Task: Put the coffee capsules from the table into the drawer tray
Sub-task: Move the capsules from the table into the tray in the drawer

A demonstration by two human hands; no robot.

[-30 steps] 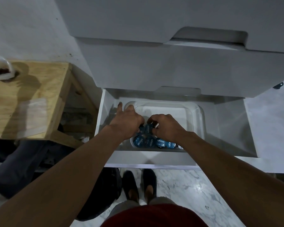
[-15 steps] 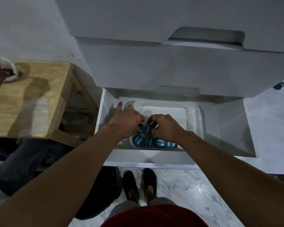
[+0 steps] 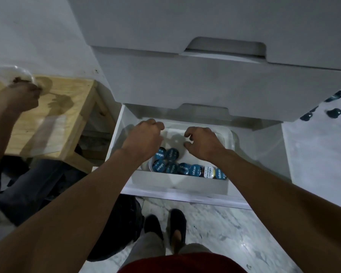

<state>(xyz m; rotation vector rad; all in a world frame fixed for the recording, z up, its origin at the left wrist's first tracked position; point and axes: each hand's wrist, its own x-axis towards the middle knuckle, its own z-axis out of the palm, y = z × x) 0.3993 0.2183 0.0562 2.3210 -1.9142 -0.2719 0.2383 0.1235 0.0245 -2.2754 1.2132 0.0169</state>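
Observation:
Several blue-lidded coffee capsules (image 3: 182,168) and one white-lidded capsule (image 3: 210,172) lie along the near side of a clear plastic tray (image 3: 229,134) inside the open white drawer (image 3: 177,184). My left hand (image 3: 144,137) hovers above the tray's left part, fingers loosely curled, holding nothing. Over the tray's middle, my right hand (image 3: 202,141) hangs the same way, empty. More dark blue capsules (image 3: 334,112) lie on the white table surface (image 3: 319,154) at the far right.
Closed white drawer fronts (image 3: 205,85) rise above the open drawer. A wooden stool (image 3: 53,119) stands at the left, where another person's hand (image 3: 22,97) holds a white plastic bag (image 3: 14,72). My feet (image 3: 165,225) stand on the marble floor (image 3: 234,233) below the drawer.
Both my hands have lifted off the capsules and moved toward the tray's far side, now empty. At the left, another person's hand has come further onto the stool.

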